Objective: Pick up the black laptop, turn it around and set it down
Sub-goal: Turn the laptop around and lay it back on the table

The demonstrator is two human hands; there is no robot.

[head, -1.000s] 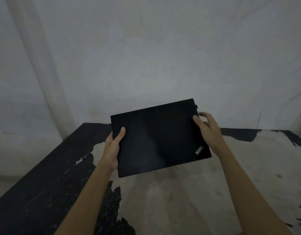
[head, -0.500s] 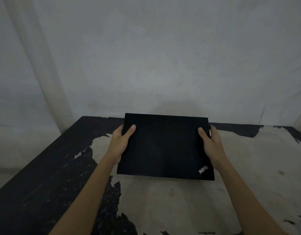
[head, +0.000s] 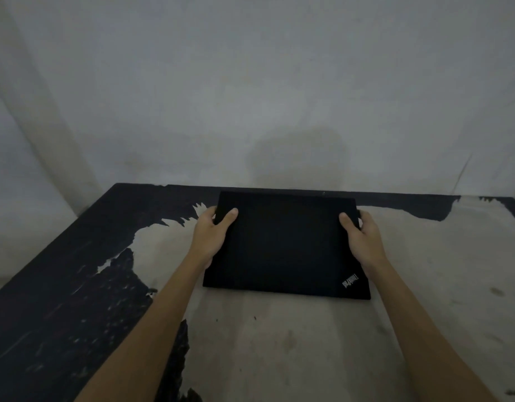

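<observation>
The black laptop [head: 285, 245] is closed and lies flat, or nearly flat, on the worn table [head: 279, 343], near its far edge, with its silver logo at the near right corner. My left hand [head: 211, 233] grips the laptop's left edge, thumb on the lid and fingers under it. My right hand [head: 362, 239] grips the right edge the same way. Whether the laptop's underside fully touches the table I cannot tell.
The table top is pale where the black coating has peeled, and still black along the left side [head: 62, 300] and the far edge. A plain grey wall [head: 265, 97] rises directly behind the table, close to the laptop's far edge.
The laptop has swung from a tilted, raised pose to square with the table and has come down onto or just above it. Both hands stayed on its side edges.
</observation>
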